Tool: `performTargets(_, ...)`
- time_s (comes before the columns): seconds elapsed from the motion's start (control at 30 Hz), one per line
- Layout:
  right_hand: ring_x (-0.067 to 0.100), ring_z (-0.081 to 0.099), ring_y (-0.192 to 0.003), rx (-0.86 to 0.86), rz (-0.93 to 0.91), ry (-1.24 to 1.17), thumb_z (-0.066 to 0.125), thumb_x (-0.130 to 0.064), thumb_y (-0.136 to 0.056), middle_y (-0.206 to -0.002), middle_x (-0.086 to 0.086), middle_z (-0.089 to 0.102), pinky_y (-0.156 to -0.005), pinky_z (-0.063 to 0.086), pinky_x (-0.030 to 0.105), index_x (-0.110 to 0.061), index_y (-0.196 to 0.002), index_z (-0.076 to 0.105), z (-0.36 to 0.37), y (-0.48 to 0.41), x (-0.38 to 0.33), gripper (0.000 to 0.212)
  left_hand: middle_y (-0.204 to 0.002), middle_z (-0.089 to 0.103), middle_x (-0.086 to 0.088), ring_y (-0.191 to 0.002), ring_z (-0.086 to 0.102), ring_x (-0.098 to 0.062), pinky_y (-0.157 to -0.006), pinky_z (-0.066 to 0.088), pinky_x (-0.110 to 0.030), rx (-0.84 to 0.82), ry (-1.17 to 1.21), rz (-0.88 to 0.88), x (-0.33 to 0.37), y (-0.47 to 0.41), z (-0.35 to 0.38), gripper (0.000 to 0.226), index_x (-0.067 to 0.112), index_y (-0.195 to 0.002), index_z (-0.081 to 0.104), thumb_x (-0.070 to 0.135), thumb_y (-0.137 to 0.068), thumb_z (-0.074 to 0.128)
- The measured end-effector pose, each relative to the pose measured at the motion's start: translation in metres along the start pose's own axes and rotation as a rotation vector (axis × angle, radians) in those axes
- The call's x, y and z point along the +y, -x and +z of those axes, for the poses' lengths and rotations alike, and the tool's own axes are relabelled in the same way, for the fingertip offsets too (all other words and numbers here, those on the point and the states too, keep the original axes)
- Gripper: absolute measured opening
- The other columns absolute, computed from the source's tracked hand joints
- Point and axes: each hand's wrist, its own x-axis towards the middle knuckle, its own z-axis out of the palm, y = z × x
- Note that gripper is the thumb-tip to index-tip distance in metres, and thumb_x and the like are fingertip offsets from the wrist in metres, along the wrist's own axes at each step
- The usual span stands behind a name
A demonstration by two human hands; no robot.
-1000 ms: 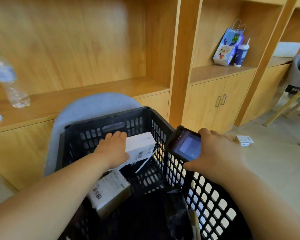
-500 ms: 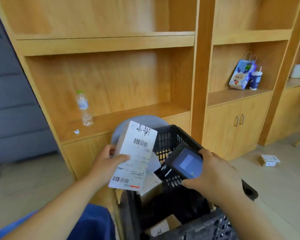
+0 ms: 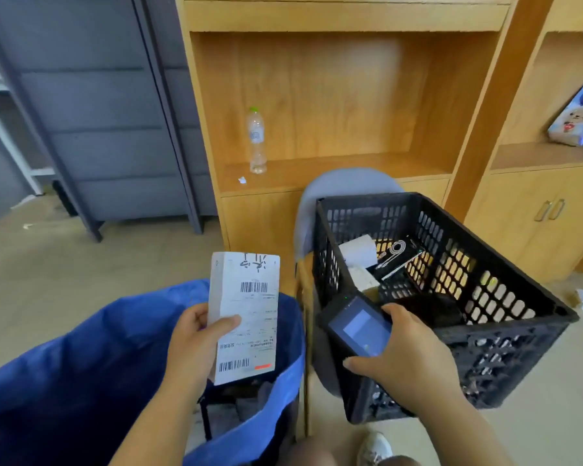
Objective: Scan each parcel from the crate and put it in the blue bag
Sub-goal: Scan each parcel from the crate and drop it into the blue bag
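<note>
Parcel held up beside a handheld scanner.
Left hand [image 3: 196,344] grips a white parcel [image 3: 244,317] above the blue bag [image 3: 91,358] at lower left; right hand [image 3: 408,361] clasps the scanner [image 3: 355,334] by the black crate [image 3: 451,297].

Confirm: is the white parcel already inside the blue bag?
No, the left hand holds the white parcel upright above the blue bag.

The white parcel [image 3: 244,317] is a flat, oblong box held upright, its labelled face toward the camera: one barcode near the top, another at the bottom beside an orange stripe, and black handwriting along the upper edge. It hangs over the open mouth of the blue bag [image 3: 91,358], which gapes at seven o'clock. The black lattice crate [image 3: 451,297] sits at three o'clock, tilted, with more white parcels [image 3: 359,260] and a coiled-cable pack lying inside.
</note>
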Motion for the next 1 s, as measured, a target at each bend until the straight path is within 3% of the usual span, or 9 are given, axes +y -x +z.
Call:
performTargets(0.13, 0.013, 0.045, -0.084, -0.054, -0.096, 0.072, 0.072, -0.065, -0.055, -0.098, -0.01, 0.044, -0.067, 0.043, 0.031, -0.026, -0.126, 0.035, 0.024, 0.014, -0.018, 0.089, -0.09, 0.074, 0.013, -0.078, 0.072, -0.008, -0.062, 0.052, -0.026, 0.111, -0.017, -0.016, -0.027, 0.02, -0.03, 0.031, 0.032, -0.091, 0.065, 0.013, -0.072, 0.079)
performTargets(0.23, 0.011, 0.042, -0.08, -0.105, -0.17, 0.112, 0.07, -0.067, -0.053, -0.093, -0.013, 0.038, -0.066, 0.039, 0.03, -0.028, -0.125, 0.035, 0.035, 0.022, -0.028, 0.089, -0.092, 0.073, 0.01, -0.081, 0.07, -0.007, -0.064, 0.052, -0.023, 0.174, -0.039, -0.027, -0.043, 0.028, -0.046, 0.036, 0.029, -0.095, 0.065, 0.012, -0.069, 0.083)
performTargets(0.33, 0.013, 0.049, -0.086, -0.167, -0.215, 0.149, 0.069, -0.068, -0.052, -0.099, -0.013, 0.043, -0.073, 0.044, 0.033, -0.029, -0.128, 0.033, 0.043, 0.028, -0.036, 0.093, -0.091, 0.072, 0.014, -0.082, 0.069, -0.002, -0.063, 0.049, -0.017, 0.208, -0.106, -0.011, -0.051, 0.032, -0.059, 0.04, 0.032, -0.097, 0.065, 0.014, -0.066, 0.084)
performTargets(0.57, 0.012, 0.047, -0.082, -0.21, -0.256, 0.187, 0.072, -0.065, -0.048, -0.094, -0.015, 0.043, -0.074, 0.043, 0.032, -0.03, -0.117, 0.039, 0.052, 0.032, -0.048, 0.084, -0.098, 0.071, 0.01, -0.088, 0.067, -0.006, -0.068, 0.051, -0.022, 0.232, -0.158, 0.012, -0.063, 0.035, -0.073, 0.043, 0.028, -0.103, 0.064, 0.014, -0.068, 0.084)
performTargets(0.7, 0.013, 0.051, -0.09, -0.239, -0.261, 0.212, 0.072, -0.064, -0.05, -0.101, -0.014, 0.048, -0.078, 0.044, 0.032, -0.029, -0.119, 0.038, 0.053, 0.03, -0.05, 0.085, -0.1, 0.07, 0.012, -0.091, 0.066, -0.006, -0.068, 0.051, -0.022, 0.239, -0.171, 0.019, -0.066, 0.034, -0.074, 0.044, 0.028, -0.106, 0.063, 0.017, -0.069, 0.083)
performTargets(1.0, 0.014, 0.051, -0.086, -0.268, -0.236, 0.202, 0.071, -0.063, -0.05, -0.096, -0.013, 0.048, -0.076, 0.046, 0.033, -0.029, -0.114, 0.04, 0.065, 0.021, -0.052, 0.079, -0.092, 0.072, 0.011, -0.083, 0.069, -0.006, -0.066, 0.051, -0.024, 0.267, -0.189, -0.08, -0.078, 0.015, -0.09, 0.035, 0.03, -0.098, 0.065, 0.024, -0.069, 0.084)
